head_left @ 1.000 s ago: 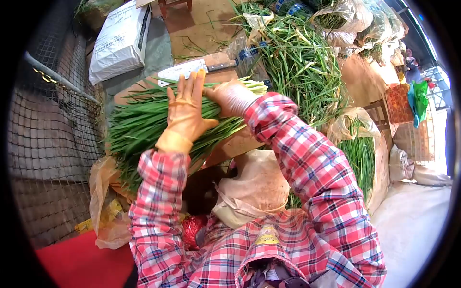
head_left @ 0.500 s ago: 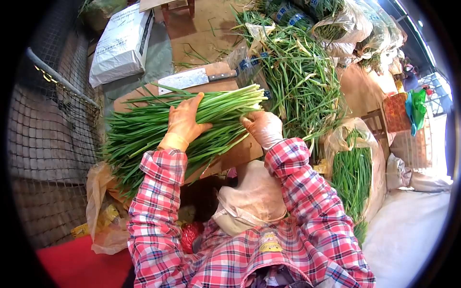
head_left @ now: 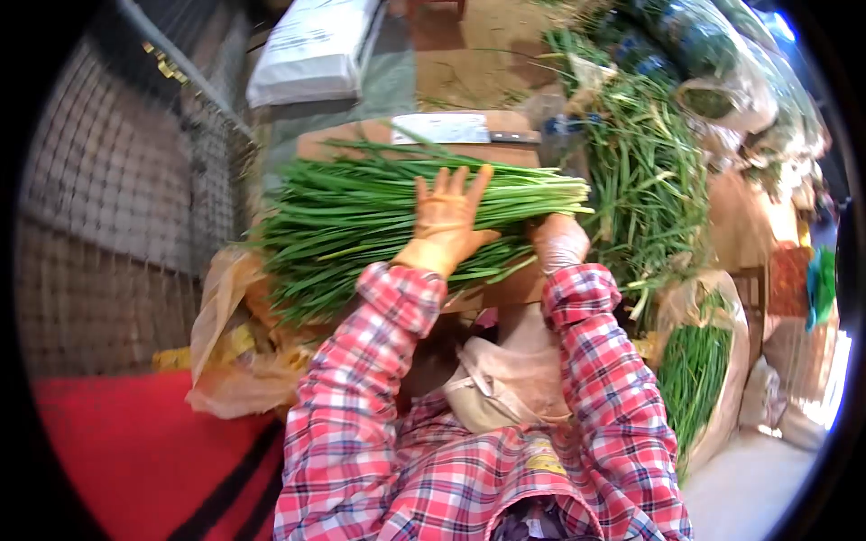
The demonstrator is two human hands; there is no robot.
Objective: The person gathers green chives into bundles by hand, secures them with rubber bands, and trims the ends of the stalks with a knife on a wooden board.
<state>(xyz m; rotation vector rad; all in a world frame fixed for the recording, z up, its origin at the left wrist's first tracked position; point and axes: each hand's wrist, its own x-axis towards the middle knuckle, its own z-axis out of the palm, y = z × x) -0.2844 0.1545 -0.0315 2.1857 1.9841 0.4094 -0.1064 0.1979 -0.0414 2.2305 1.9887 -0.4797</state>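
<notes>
My left hand (head_left: 448,216) lies over the middle of the bundle (head_left: 352,203), fingers spread wide, palm down, closed around nothing; my right hand (head_left: 559,242) is at the pale ends, its fingertips hidden under the stalks, so I cannot tell how firmly it grips. The bundle lies across the board (head_left: 347,131). I'd judge light, even pressure best, so no leaves bruise, with the ends nudged level. I count one bundle, one board, one knife (head_left: 442,128), one loose heap (head_left: 645,171) and one white sack (head_left: 316,54).
</notes>
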